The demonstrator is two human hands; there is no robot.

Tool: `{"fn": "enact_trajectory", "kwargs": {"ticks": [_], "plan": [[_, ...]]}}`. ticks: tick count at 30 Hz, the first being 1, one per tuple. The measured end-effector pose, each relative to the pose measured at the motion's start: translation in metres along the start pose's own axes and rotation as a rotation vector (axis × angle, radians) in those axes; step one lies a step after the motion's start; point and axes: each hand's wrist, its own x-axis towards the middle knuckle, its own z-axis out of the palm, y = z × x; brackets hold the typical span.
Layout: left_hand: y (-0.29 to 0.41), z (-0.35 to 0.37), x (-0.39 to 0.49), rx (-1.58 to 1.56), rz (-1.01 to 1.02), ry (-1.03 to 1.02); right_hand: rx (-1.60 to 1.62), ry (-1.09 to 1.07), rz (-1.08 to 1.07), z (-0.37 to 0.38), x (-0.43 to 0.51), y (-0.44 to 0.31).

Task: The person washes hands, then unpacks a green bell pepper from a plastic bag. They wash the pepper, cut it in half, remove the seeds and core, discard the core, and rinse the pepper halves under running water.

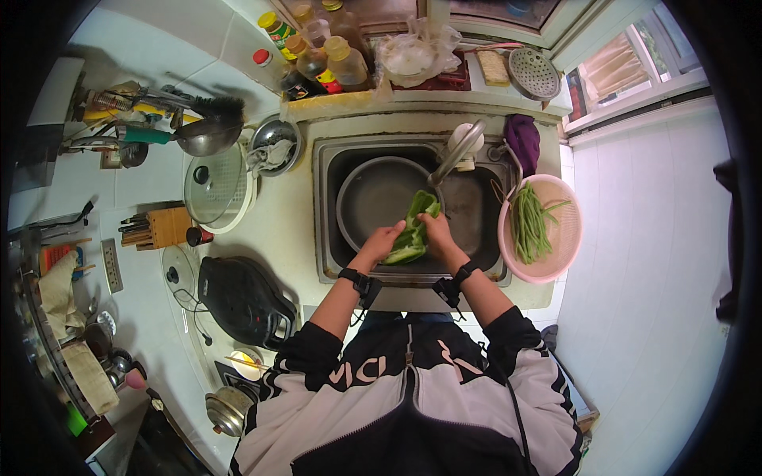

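Note:
A green pepper [409,245], split open with its pale inside showing, is held between both hands over the sink. My left hand [381,243] grips it from the left, thumb on top. From the right, my right hand [437,232] grips its upper part. Beneath and behind lies a large round metal basin [381,190], set in the left part of the stainless steel sink [476,217]. A curved metal faucet [459,152] rises over the basin's right rim. Whether water runs from it I cannot tell.
Green beans [531,226] lie in a pink plastic basket [571,238] at the sink's right. Bottles [348,62] line the back ledge. To the left are a glass lid [214,184], a wooden knife block [169,226] and a black electric appliance [241,300].

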Motion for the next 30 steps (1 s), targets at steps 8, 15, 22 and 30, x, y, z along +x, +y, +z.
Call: {"fn": "enact_trajectory", "kwargs": {"ticks": [8, 15, 22, 30], "plan": [[-0.002, -0.029, 0.000, 0.239, 0.235, 0.315, -0.551, 0.092, -0.185, -0.029, 0.008, 0.026], [-0.011, -0.029, 0.007, 0.063, 0.167, 0.325, -0.007, -0.046, 0.168, -0.030, -0.011, 0.025], [-0.020, -0.015, 0.004, -0.035, 0.134, 0.173, -0.238, -0.149, -0.209, -0.003, -0.026, 0.028], [-0.018, 0.004, -0.021, -0.327, 0.235, 0.123, -0.666, -0.075, -0.562, 0.018, -0.054, 0.016]]}}
